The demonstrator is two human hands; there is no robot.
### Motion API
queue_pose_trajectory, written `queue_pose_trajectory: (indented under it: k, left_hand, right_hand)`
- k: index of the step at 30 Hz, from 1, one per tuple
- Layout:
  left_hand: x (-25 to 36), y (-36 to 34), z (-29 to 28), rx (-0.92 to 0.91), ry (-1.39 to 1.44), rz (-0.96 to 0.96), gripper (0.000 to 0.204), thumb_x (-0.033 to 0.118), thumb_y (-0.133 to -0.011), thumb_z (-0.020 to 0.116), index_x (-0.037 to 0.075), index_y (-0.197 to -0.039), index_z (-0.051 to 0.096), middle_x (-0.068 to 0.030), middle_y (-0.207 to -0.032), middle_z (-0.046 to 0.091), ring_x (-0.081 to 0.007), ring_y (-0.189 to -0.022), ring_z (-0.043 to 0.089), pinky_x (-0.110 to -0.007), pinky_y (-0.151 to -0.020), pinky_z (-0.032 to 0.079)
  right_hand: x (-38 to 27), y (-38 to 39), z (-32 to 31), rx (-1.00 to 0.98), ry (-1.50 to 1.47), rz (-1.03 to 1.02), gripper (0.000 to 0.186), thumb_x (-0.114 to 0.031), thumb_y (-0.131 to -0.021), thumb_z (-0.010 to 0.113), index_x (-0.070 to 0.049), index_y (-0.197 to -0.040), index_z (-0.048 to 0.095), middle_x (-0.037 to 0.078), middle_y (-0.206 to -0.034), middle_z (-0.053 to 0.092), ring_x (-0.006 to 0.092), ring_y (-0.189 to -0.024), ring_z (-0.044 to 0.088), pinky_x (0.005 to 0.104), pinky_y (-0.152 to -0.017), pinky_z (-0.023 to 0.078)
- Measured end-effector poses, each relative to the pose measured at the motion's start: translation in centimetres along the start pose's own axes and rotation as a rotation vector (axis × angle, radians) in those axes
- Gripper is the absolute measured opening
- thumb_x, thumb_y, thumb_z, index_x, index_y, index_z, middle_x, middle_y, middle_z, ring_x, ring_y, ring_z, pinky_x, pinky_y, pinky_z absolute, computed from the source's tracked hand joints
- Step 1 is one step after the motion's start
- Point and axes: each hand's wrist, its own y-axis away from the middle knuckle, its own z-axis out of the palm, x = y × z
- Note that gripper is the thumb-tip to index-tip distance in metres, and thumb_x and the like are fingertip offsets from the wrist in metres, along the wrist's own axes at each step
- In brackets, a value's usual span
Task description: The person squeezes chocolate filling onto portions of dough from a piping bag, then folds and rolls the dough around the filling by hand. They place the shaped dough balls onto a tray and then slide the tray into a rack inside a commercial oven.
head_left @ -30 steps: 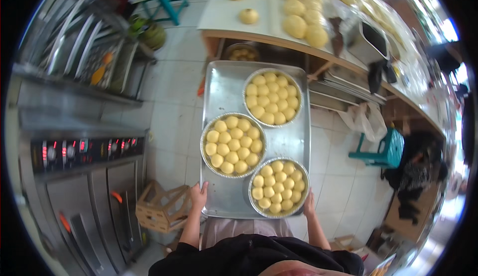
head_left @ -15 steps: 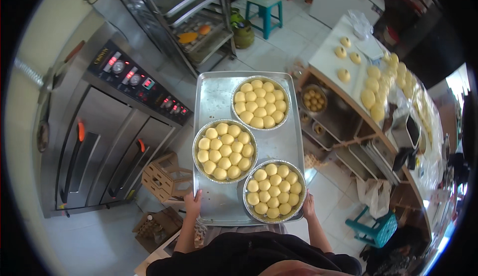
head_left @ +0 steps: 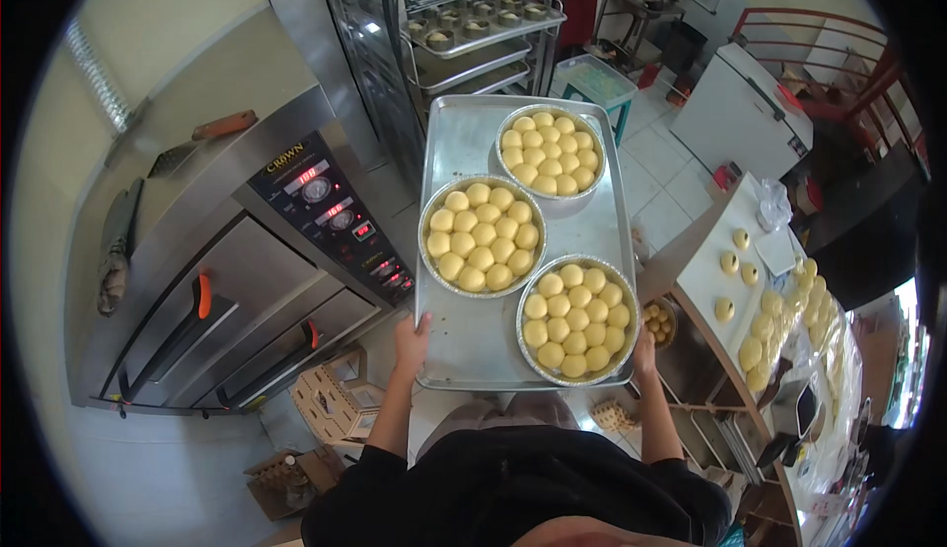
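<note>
A large metal tray (head_left: 464, 340) is held out in front of me, carrying three round foil pans packed with pale yellow dough balls: one at the back right (head_left: 547, 152), one at the middle left (head_left: 481, 241), one at the front right (head_left: 577, 320). My left hand (head_left: 412, 340) grips the tray's left edge near its front corner, thumb on the rim. My right hand (head_left: 645, 345) grips the right edge beside the front pan, its fingers partly hidden by the tray.
A steel oven (head_left: 227, 320) with red displays stands at left. Behind the tray is a rack (head_left: 424, 14) of trays, a teal stool (head_left: 617, 113) and a white chest freezer (head_left: 735, 113). A worktable (head_left: 735, 281) with dough runs along the right; a wooden crate (head_left: 335, 399) sits below left.
The view has swung leftward, bringing more of the oven, rack and freezer in and shifting the worktable to the lower right. The tray, still in both hands, has moved higher in the picture.
</note>
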Motion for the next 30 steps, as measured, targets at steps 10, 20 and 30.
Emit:
queue_pose_trajectory:
  k: [10, 20, 30]
  left_hand:
    - [3.2, -10.1, 8.6, 0.096, -0.036, 0.018, 0.03, 0.025, -0.079, 0.052, -0.003, -0.068, 0.051, -0.0227, -0.058, 0.049, -0.0379, -0.056, 0.05, -0.041, -0.05, 0.037]
    - [9.9, -15.0, 14.6, 0.328, -0.002, -0.097, 0.027, 0.022, -0.081, 0.051, -0.003, -0.071, 0.053, -0.013, -0.05, 0.047, -0.0199, -0.045, 0.045, -0.033, -0.048, 0.037]
    - [12.6, -29.3, 15.7, 0.341, 0.105, -0.33, 0.024, 0.019, -0.081, 0.05, -0.004, -0.084, 0.055, -0.014, -0.07, 0.057, -0.0206, -0.064, 0.053, -0.033, -0.061, 0.04]
  right_hand:
    - [-10.1, -15.2, 0.2, 0.181, 0.054, -0.07, 0.051, -0.038, -0.089, 0.03, 0.002, -0.07, 0.055, 0.002, -0.06, 0.051, 0.0103, -0.057, 0.043, 0.0275, -0.056, 0.038]
    - [-12.2, -34.6, -2.2, -0.216, 0.21, -0.213, 0.051, -0.036, -0.089, 0.031, 0.006, -0.079, 0.057, 0.007, -0.062, 0.055, 0.0127, -0.061, 0.044, 0.0304, -0.061, 0.04]
    - [-20.6, -52.2, 4.4, -0.345, -0.302, 0.19, 0.05, -0.04, -0.086, 0.036, 0.004, -0.108, 0.047, 0.015, -0.106, 0.053, 0.0208, -0.088, 0.054, 0.0305, -0.081, 0.04]
